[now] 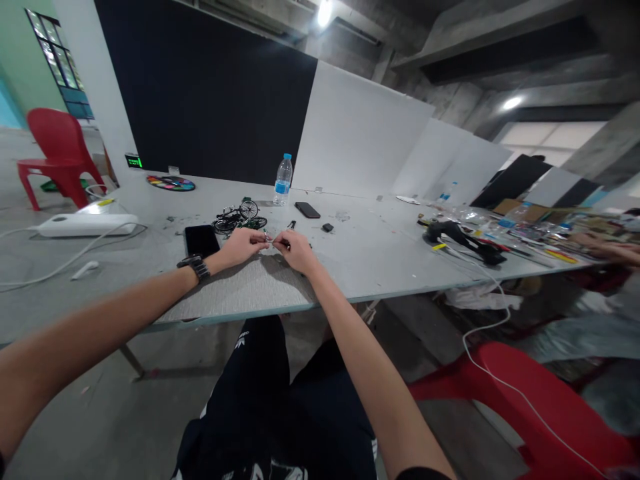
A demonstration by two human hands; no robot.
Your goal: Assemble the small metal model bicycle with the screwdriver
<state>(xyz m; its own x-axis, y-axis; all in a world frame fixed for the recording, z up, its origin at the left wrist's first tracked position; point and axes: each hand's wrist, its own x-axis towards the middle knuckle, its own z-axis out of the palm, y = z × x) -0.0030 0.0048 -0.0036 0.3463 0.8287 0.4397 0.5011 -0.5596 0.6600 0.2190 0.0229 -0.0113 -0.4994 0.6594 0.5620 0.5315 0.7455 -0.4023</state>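
My left hand and my right hand meet over the grey table, fingertips pinched together on a tiny part I cannot make out. A black watch sits on my left wrist. Just beyond the hands lies a small model bicycle with loose parts. A black phone lies flat left of my left hand.
A water bottle, a second phone and a small black piece lie further back. A white power strip sits at left, a black tool with clutter at right. Red chairs stand nearby. Another person's arm rests far right.
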